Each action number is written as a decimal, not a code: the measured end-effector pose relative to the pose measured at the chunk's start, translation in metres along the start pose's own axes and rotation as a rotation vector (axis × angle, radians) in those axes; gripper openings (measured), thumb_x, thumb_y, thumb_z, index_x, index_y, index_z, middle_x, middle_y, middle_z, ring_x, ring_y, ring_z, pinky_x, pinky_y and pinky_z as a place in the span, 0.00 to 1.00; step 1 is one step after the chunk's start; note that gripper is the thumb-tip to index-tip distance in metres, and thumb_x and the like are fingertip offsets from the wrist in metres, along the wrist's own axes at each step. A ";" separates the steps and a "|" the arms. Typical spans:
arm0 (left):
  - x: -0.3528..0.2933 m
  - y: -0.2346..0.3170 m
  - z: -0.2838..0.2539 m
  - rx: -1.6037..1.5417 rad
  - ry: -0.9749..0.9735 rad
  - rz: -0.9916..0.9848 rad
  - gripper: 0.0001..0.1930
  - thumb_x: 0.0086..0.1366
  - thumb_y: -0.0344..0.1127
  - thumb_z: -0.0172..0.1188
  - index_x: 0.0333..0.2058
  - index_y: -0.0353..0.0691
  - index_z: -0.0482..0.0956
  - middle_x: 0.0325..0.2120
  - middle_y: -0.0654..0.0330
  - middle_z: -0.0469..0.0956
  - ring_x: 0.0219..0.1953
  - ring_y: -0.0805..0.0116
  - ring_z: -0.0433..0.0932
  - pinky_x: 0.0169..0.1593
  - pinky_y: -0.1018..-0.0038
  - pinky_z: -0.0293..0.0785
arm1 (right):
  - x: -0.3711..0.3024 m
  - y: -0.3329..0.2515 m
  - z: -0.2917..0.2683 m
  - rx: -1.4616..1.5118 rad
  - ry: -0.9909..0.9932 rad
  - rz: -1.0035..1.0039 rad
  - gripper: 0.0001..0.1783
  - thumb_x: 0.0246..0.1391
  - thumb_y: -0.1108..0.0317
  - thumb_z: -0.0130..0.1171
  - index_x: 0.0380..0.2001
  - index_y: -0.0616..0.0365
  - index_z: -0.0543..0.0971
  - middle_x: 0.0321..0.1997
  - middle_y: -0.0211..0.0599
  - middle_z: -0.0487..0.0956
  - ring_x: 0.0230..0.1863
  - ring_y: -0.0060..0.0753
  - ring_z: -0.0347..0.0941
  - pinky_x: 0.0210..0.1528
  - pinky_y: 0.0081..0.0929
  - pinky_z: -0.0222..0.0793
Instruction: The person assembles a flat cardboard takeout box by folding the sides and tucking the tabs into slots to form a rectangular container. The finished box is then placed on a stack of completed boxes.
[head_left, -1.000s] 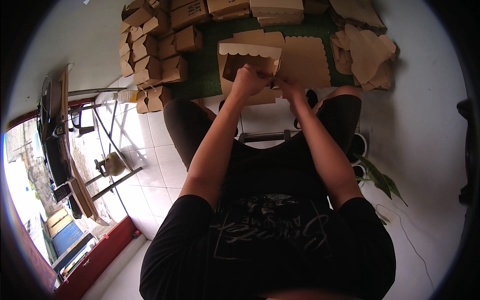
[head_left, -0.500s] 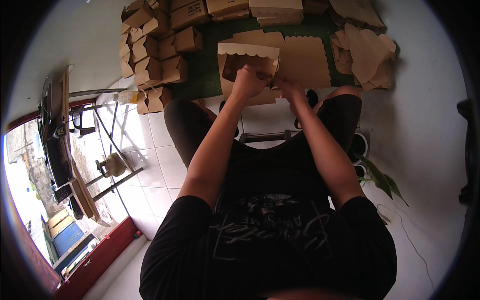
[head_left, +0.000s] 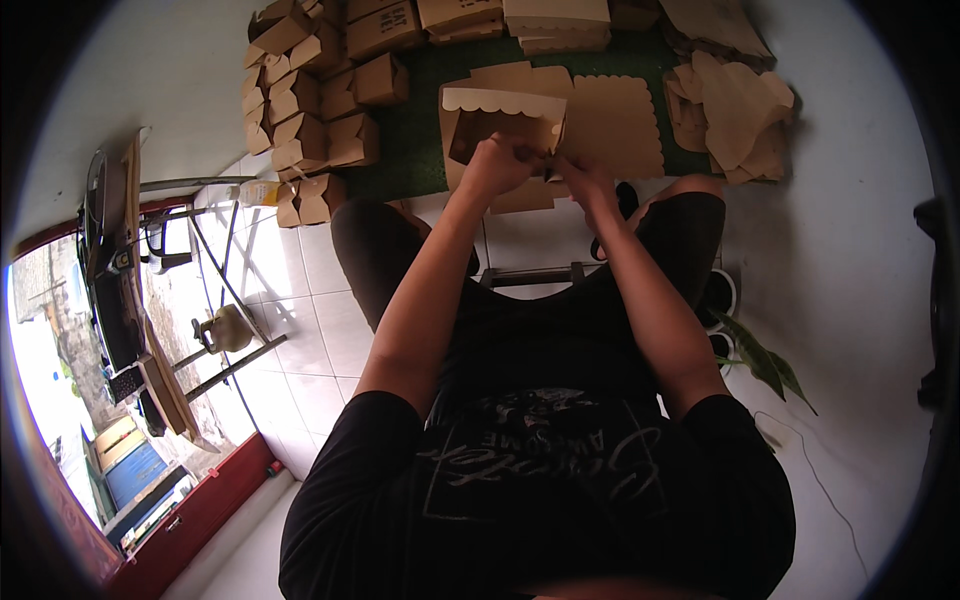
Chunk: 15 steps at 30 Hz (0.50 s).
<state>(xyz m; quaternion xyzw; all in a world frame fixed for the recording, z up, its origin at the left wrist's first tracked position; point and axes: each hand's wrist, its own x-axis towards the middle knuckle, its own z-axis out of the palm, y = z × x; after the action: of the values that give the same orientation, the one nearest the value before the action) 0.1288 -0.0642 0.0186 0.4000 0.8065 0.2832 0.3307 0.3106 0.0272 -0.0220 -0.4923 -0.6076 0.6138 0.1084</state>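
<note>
A partly folded brown cardboard box [head_left: 508, 103] with a scalloped front flap stands in front of me on the green mat. My left hand [head_left: 498, 166] reaches into its open near side, fingers closed on the cardboard at the right corner. Against that same corner, my right hand [head_left: 588, 184] pinches the box's edge from outside. The fingertips of both hands nearly meet, and the exact tab between them is hidden. Beneath and to the right of the box lies a flat scalloped cardboard sheet [head_left: 622, 125].
Several small folded boxes [head_left: 300, 142] are stacked at the left. Larger boxes [head_left: 556, 18] line the back. Flat cardboard blanks [head_left: 740, 110] pile up on the right of the green mat [head_left: 412, 135]. A potted plant [head_left: 760, 352] stands by my right knee.
The box has shifted slightly to the right, its right corner most of all. Both hands have moved a little with it and keep their grip there.
</note>
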 end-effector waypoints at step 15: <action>0.022 -0.013 -0.001 -0.011 -0.175 0.035 0.20 0.59 0.39 0.80 0.51 0.46 0.95 0.43 0.57 0.95 0.48 0.64 0.93 0.58 0.66 0.87 | 0.005 0.018 0.009 0.136 0.033 -0.029 0.23 0.63 0.51 0.73 0.45 0.63 0.92 0.33 0.28 0.86 0.32 0.20 0.77 0.33 0.26 0.71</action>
<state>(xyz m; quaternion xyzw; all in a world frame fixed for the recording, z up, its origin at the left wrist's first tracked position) 0.1119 -0.0528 0.0036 0.4355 0.7657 0.2575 0.3970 0.3101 0.0212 -0.0413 -0.4849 -0.5696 0.6439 0.1604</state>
